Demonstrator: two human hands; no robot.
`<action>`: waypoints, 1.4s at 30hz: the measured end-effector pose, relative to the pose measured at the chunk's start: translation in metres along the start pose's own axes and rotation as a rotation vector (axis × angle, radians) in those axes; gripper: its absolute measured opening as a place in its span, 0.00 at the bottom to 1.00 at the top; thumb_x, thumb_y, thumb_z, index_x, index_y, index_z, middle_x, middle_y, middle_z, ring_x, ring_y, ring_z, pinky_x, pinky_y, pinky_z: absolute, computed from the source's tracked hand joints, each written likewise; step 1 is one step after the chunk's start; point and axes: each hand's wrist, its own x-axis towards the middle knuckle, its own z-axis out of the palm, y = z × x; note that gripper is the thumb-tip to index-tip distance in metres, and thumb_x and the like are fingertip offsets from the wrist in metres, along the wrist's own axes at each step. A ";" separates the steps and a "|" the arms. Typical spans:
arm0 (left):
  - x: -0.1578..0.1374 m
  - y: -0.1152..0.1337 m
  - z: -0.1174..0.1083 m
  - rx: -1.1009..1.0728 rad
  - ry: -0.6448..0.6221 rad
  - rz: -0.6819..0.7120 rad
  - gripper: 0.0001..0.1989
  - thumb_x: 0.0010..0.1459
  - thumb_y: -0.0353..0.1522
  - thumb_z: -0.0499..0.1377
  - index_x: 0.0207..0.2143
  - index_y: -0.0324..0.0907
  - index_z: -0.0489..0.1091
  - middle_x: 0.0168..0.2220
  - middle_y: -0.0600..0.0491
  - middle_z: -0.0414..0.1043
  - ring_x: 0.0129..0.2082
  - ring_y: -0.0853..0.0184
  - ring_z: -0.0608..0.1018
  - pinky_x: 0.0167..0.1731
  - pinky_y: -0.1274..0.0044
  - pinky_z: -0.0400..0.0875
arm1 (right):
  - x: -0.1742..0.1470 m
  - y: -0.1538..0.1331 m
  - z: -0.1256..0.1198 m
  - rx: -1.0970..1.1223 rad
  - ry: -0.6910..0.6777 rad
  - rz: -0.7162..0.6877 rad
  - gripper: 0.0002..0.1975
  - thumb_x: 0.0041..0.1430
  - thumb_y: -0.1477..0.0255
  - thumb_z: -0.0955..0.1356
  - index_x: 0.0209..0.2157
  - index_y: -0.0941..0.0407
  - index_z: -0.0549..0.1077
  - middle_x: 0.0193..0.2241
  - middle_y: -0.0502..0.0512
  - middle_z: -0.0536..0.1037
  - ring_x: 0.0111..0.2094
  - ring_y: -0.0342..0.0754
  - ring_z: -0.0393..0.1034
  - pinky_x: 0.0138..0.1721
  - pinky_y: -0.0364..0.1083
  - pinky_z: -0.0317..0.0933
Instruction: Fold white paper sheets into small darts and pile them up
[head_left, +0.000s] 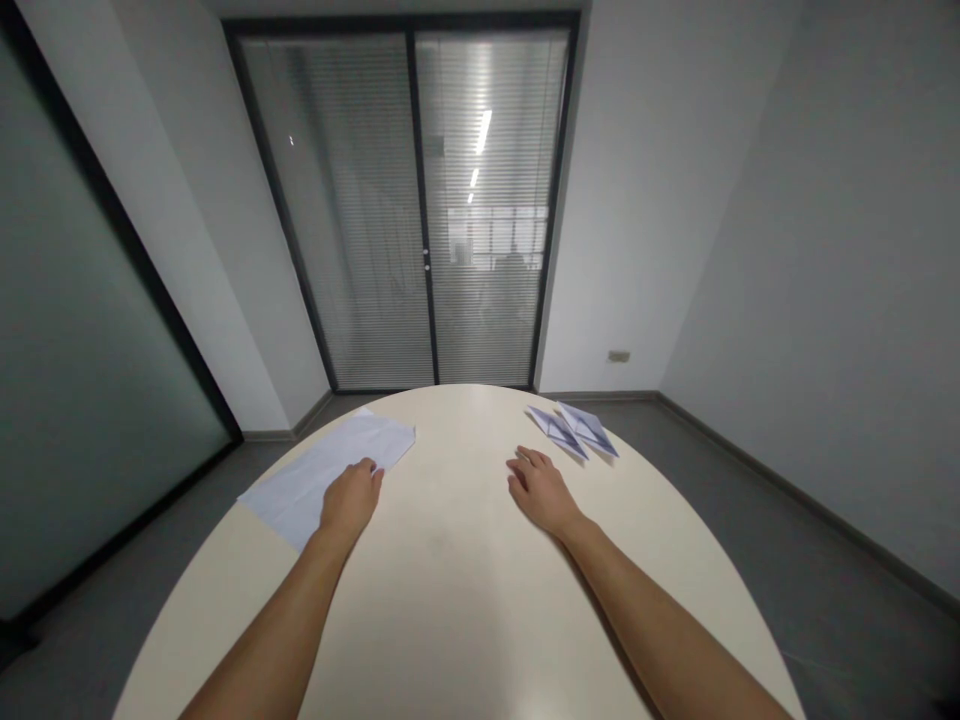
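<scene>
Nearest is the bare, cream-coloured top of the round table (450,580), both forearms reaching in over it. The left hand (351,497) lies across the inward edge of a white sheet of paper (296,490), its fingers curled down and thumb close by; whether they pinch that edge or merely press on it, I cannot tell. The right hand (546,490) rests near the tabletop with fingers loosely bent and spread, nothing visible in it. The relation that counts, I judge, is this: the sheet stretches mostly leftward from the left hand, its long axis slanting from near left to far right, so the left hand is at it while the right is well apart across bare table (with no paper between them). Just beyond the right hand and to its right, not touching it, sit the inner folded piece (556,433) and the outer folded piece (591,430), side by side, each running from far left to near right. Farther back stand glass panels with blinds (487,300)
</scene>
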 end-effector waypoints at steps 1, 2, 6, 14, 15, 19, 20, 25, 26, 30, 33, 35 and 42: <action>0.001 -0.001 0.000 -0.006 -0.005 0.006 0.19 0.69 0.39 0.45 0.50 0.39 0.70 0.45 0.43 0.78 0.44 0.58 0.80 0.40 0.73 0.70 | 0.000 0.000 0.000 0.003 0.003 0.000 0.19 0.65 0.69 0.61 0.53 0.58 0.75 0.61 0.62 0.67 0.63 0.54 0.56 0.63 0.51 0.50; 0.001 -0.002 0.001 -0.012 -0.010 0.013 0.19 0.68 0.40 0.47 0.50 0.39 0.70 0.45 0.43 0.78 0.44 0.58 0.80 0.41 0.73 0.70 | 0.000 0.000 0.000 0.006 0.004 0.000 0.19 0.65 0.69 0.61 0.53 0.58 0.75 0.61 0.62 0.68 0.63 0.54 0.56 0.63 0.51 0.49; 0.002 -0.005 0.003 -0.028 -0.017 0.037 0.19 0.67 0.40 0.50 0.53 0.39 0.69 0.47 0.43 0.77 0.47 0.57 0.79 0.43 0.73 0.70 | 0.000 0.001 0.000 0.010 0.002 0.001 0.20 0.65 0.68 0.60 0.53 0.58 0.75 0.60 0.62 0.68 0.63 0.54 0.56 0.63 0.50 0.49; 0.004 -0.009 0.007 -0.081 -0.008 0.031 0.19 0.68 0.39 0.48 0.53 0.39 0.70 0.49 0.43 0.77 0.48 0.58 0.79 0.46 0.72 0.69 | 0.000 0.000 -0.001 0.011 -0.006 0.004 0.20 0.65 0.68 0.61 0.53 0.58 0.75 0.60 0.62 0.69 0.62 0.54 0.58 0.63 0.50 0.51; 0.005 -0.010 0.007 -0.086 -0.006 0.030 0.19 0.68 0.39 0.48 0.53 0.39 0.70 0.48 0.43 0.77 0.48 0.57 0.79 0.46 0.72 0.69 | 0.000 0.000 -0.001 0.013 -0.006 0.006 0.20 0.65 0.68 0.61 0.54 0.58 0.75 0.60 0.62 0.69 0.62 0.54 0.58 0.63 0.50 0.51; 0.005 -0.009 0.005 -0.106 0.018 0.005 0.18 0.68 0.39 0.47 0.49 0.41 0.72 0.45 0.45 0.79 0.46 0.57 0.80 0.43 0.73 0.70 | 0.000 0.002 0.001 0.019 0.005 -0.002 0.20 0.65 0.68 0.61 0.54 0.58 0.75 0.59 0.62 0.70 0.62 0.54 0.59 0.63 0.50 0.51; 0.005 -0.009 0.004 -0.110 0.027 -0.011 0.18 0.69 0.39 0.46 0.48 0.41 0.72 0.44 0.45 0.80 0.45 0.57 0.80 0.42 0.73 0.70 | 0.000 0.003 0.002 0.021 0.009 -0.007 0.20 0.65 0.69 0.61 0.53 0.58 0.75 0.59 0.63 0.70 0.61 0.54 0.59 0.63 0.50 0.51; 0.004 -0.012 -0.002 -0.095 0.101 -0.145 0.21 0.70 0.40 0.43 0.45 0.41 0.73 0.38 0.41 0.80 0.39 0.51 0.81 0.35 0.69 0.70 | 0.000 0.006 0.006 0.043 0.032 -0.020 0.19 0.65 0.69 0.62 0.53 0.59 0.75 0.58 0.63 0.71 0.60 0.55 0.61 0.62 0.51 0.53; 0.003 -0.012 -0.003 -0.087 0.138 -0.179 0.22 0.70 0.41 0.43 0.46 0.41 0.73 0.37 0.41 0.80 0.38 0.51 0.81 0.33 0.69 0.70 | 0.000 0.007 0.007 0.045 0.034 -0.020 0.19 0.65 0.69 0.62 0.53 0.59 0.76 0.57 0.63 0.71 0.60 0.55 0.62 0.62 0.51 0.53; 0.000 -0.008 -0.013 -0.056 0.353 -0.190 0.21 0.70 0.38 0.44 0.50 0.38 0.73 0.36 0.41 0.80 0.36 0.53 0.81 0.36 0.69 0.69 | 0.001 0.007 0.007 0.047 0.041 -0.021 0.19 0.64 0.70 0.62 0.52 0.59 0.76 0.57 0.63 0.72 0.60 0.55 0.62 0.62 0.51 0.54; -0.002 0.005 -0.022 -0.065 0.453 -0.063 0.20 0.71 0.36 0.46 0.53 0.36 0.71 0.46 0.41 0.79 0.44 0.56 0.80 0.44 0.68 0.68 | 0.001 0.006 0.007 0.065 0.045 -0.020 0.18 0.64 0.70 0.62 0.51 0.58 0.76 0.57 0.63 0.72 0.60 0.55 0.62 0.61 0.52 0.54; -0.006 0.018 -0.027 -0.077 0.503 0.052 0.20 0.71 0.35 0.46 0.54 0.35 0.71 0.48 0.41 0.78 0.46 0.56 0.79 0.48 0.66 0.67 | 0.001 0.005 0.008 0.091 0.065 -0.018 0.18 0.63 0.70 0.63 0.51 0.58 0.76 0.57 0.63 0.72 0.59 0.55 0.63 0.61 0.52 0.55; -0.047 0.093 -0.019 -0.083 0.359 0.492 0.15 0.68 0.29 0.51 0.51 0.36 0.73 0.51 0.41 0.77 0.56 0.56 0.74 0.54 0.64 0.65 | 0.004 -0.006 -0.013 0.248 0.555 -0.080 0.18 0.67 0.68 0.60 0.54 0.57 0.70 0.58 0.63 0.70 0.61 0.55 0.61 0.63 0.58 0.53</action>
